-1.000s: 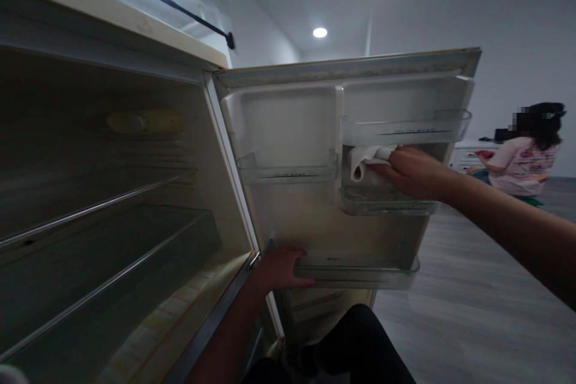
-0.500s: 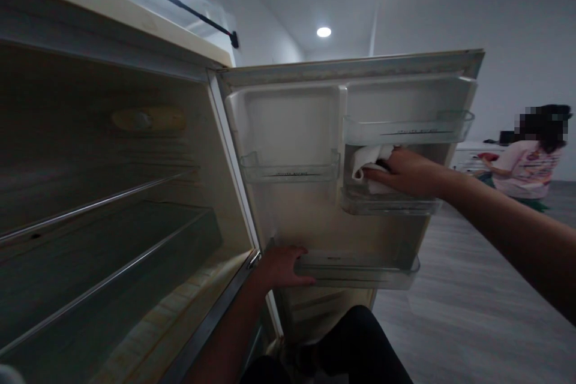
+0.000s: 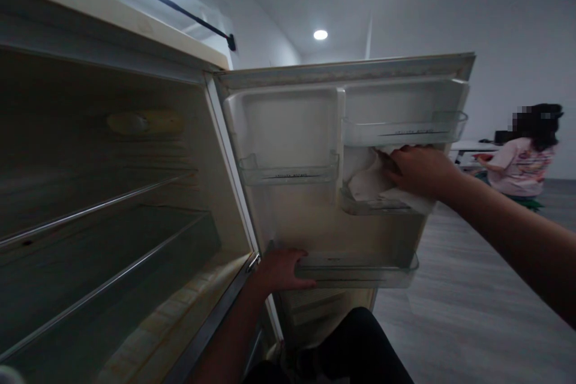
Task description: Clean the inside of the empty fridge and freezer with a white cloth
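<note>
My right hand (image 3: 416,169) grips a white cloth (image 3: 369,181) at the inside of the open fridge door (image 3: 297,117). The cloth hangs from my fingers into the small door shelf (image 3: 357,209) on the right, part of it draped over the shelf's front. Just above is another clear shelf (image 3: 405,131). My left hand (image 3: 283,269) rests at the left end of the bottom door shelf (image 3: 360,277), thumb and fingers apart around its rim, and its palm side is hidden.
The fridge compartment (image 3: 229,186) stands open on the left, with glass shelves and a yellowish light cover (image 3: 144,123). My bent knee (image 3: 360,336) is below the door. A person in a pink shirt (image 3: 524,165) sits at the right, near a white table (image 3: 472,146).
My right hand has shifted slightly right and up, and the bunched cloth has spread downward over the small shelf. My left hand stays in place.
</note>
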`<state>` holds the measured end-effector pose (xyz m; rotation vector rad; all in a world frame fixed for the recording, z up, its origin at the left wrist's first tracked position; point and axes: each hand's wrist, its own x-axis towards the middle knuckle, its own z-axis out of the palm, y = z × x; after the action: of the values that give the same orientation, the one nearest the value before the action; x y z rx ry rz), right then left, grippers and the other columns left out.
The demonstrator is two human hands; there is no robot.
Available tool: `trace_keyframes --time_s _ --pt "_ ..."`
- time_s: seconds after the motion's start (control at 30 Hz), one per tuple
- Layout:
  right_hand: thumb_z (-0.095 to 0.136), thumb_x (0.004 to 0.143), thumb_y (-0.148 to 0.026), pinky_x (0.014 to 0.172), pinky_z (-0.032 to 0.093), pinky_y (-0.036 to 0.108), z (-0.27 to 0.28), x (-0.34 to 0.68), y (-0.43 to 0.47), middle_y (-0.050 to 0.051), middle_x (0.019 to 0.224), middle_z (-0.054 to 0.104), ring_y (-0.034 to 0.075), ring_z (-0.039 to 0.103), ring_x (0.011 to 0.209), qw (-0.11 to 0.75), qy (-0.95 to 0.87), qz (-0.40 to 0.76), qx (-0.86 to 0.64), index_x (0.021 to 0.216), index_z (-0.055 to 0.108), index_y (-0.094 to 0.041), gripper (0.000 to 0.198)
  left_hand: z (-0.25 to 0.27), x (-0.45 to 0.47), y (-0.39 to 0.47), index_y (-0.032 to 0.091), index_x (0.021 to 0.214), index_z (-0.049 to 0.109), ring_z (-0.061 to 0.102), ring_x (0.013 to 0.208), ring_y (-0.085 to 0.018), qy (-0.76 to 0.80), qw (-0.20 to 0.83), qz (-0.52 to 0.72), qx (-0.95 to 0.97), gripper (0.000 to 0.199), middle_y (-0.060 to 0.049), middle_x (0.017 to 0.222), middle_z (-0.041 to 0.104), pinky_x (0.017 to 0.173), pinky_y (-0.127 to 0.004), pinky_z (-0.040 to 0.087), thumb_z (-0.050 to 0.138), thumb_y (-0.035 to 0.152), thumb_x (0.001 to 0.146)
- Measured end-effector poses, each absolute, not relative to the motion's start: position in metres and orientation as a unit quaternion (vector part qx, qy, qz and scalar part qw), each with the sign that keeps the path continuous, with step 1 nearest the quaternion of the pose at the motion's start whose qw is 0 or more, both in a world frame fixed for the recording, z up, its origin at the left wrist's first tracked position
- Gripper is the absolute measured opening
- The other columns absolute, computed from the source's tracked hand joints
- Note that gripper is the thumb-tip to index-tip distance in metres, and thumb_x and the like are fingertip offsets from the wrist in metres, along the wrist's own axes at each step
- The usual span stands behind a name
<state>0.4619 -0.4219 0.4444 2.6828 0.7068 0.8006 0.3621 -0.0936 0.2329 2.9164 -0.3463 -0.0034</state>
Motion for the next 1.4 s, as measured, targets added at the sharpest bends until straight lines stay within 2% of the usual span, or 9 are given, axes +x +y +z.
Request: trace_keyframes --time_s 0.13,0.27,0.47,0.63,0.87,1.0,1.1,1.3,1.4 --pt "0.046 0.096 -0.046 0.074 0.05 0.043 0.444 0.467 -0.428 0.028 0.111 0.07 0.04 0.07 0.097 0.113 0.252 0.266 0.924 0.114 0.066 -0.008 0.046 0.232 0.362 -0.096 0.028 0.134 0.061 0.069 0.11 -0.033 -0.118 0.098 0.006 0.988 0.085 -0.007 0.123 0.073 0.096 -0.043 0.05 0.065 0.082 0.069" --pt "0.052 0.094 -0.052 0.076 0.05 0.037 0.446 0.478 -0.411 0.017 0.108 0.073 0.03 0.069 0.092 0.032 0.346 0.155 0.925 0.11 0.067 -0.017 0.042 0.232 0.363 -0.098 0.028 0.132 0.062 0.069 0.108 -0.032 -0.123 0.095 0.005 0.988 0.083 -0.007 0.122 0.073 0.094 -0.042 0.051 0.065 0.082 0.069" --pt "0.059 0.091 -0.042 0.089 0.049 0.037 0.435 0.492 -0.384 0.013 0.119 0.072 0.028 0.066 0.104 -0.027 0.489 0.141 0.86 0.122 0.066 -0.017 0.04 0.232 0.363 -0.099 0.025 0.131 0.063 0.069 0.108 -0.034 -0.124 0.088 0.006 0.988 0.085 -0.009 0.12 0.074 0.093 -0.043 0.051 0.063 0.083 0.069" --pt "0.058 0.092 -0.039 0.084 0.049 0.036 0.435 0.49 -0.394 0.015 0.116 0.072 0.028 0.068 0.1 0.016 0.447 0.126 0.885 0.132 0.062 -0.017 0.045 0.232 0.364 -0.097 0.027 0.133 0.062 0.069 0.108 -0.032 -0.118 0.091 0.0 0.989 0.084 -0.007 0.121 0.074 0.095 -0.042 0.05 0.064 0.081 0.07" --pt "0.053 0.089 -0.025 0.072 0.047 0.033 0.44 0.485 -0.428 0.015 0.1 0.074 0.026 0.068 0.086 0.079 0.349 0.145 0.923 0.103 0.068 -0.015 0.023 0.234 0.364 -0.098 0.028 0.134 0.062 0.068 0.112 -0.033 -0.108 0.084 -0.004 0.991 0.084 -0.008 0.124 0.073 0.098 -0.043 0.049 0.065 0.081 0.069" --pt "0.048 0.091 -0.032 0.07 0.046 0.032 0.441 0.483 -0.427 0.011 0.094 0.072 0.024 0.065 0.08 -0.095 0.396 0.212 0.888 0.106 0.065 -0.016 0.028 0.235 0.364 -0.096 0.025 0.133 0.062 0.069 0.11 -0.033 -0.117 0.091 -0.002 0.989 0.083 -0.008 0.123 0.073 0.097 -0.043 0.05 0.065 0.08 0.071" --pt "0.043 0.096 -0.044 0.077 0.051 0.034 0.437 0.472 -0.414 0.009 0.104 0.072 0.023 0.066 0.088 -0.207 0.464 0.166 0.846 0.118 0.063 -0.018 0.039 0.234 0.364 -0.095 0.024 0.134 0.062 0.069 0.11 -0.034 -0.115 0.089 0.0 0.989 0.086 -0.009 0.123 0.073 0.097 -0.044 0.05 0.065 0.081 0.07" --pt "0.062 0.085 -0.067 0.107 0.045 0.046 0.413 0.453 -0.385 0.018 0.144 0.056 0.033 0.057 0.128 -0.082 0.511 0.106 0.849 0.142 0.051 -0.017 0.077 0.235 0.364 -0.092 0.026 0.133 0.062 0.069 0.11 -0.033 -0.109 0.082 -0.002 0.991 0.083 -0.008 0.123 0.073 0.097 -0.043 0.051 0.065 0.081 0.071" --pt "0.055 0.092 -0.063 0.108 0.046 0.048 0.408 0.451 -0.387 0.019 0.144 0.056 0.033 0.057 0.129 -0.065 0.497 0.094 0.86 0.143 0.052 -0.016 0.07 0.234 0.365 -0.091 0.025 0.134 0.061 0.069 0.11 -0.034 -0.11 0.081 -0.007 0.991 0.085 -0.008 0.122 0.074 0.097 -0.045 0.051 0.064 0.081 0.07"
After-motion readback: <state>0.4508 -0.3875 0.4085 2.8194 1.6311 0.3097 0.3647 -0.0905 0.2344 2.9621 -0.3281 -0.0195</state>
